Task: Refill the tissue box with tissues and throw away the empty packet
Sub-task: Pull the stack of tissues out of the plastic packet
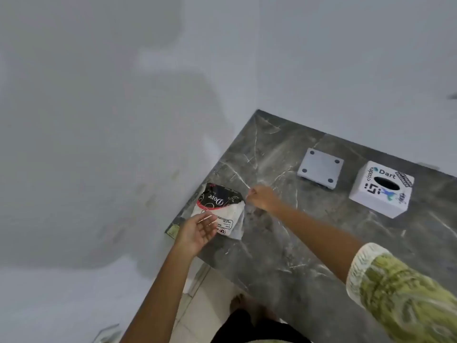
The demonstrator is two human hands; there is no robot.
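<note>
A tissue packet, black and red on top with the word Dove and white below, lies near the left corner of the dark marble table. My left hand rests with fingers spread on the packet's near end. My right hand is closed at the packet's right edge, pinching what looks like clear wrapper. The white cube tissue box, covered in stickers and with a dark oval slot on top, stands at the right. Its white base plate with round pads lies apart beside it.
White walls meet behind the table. The table's left edge drops to a pale tiled floor, where my foot shows. A small green sticker marks the table's near-left corner. Something pale and unclear lies on the floor at bottom left.
</note>
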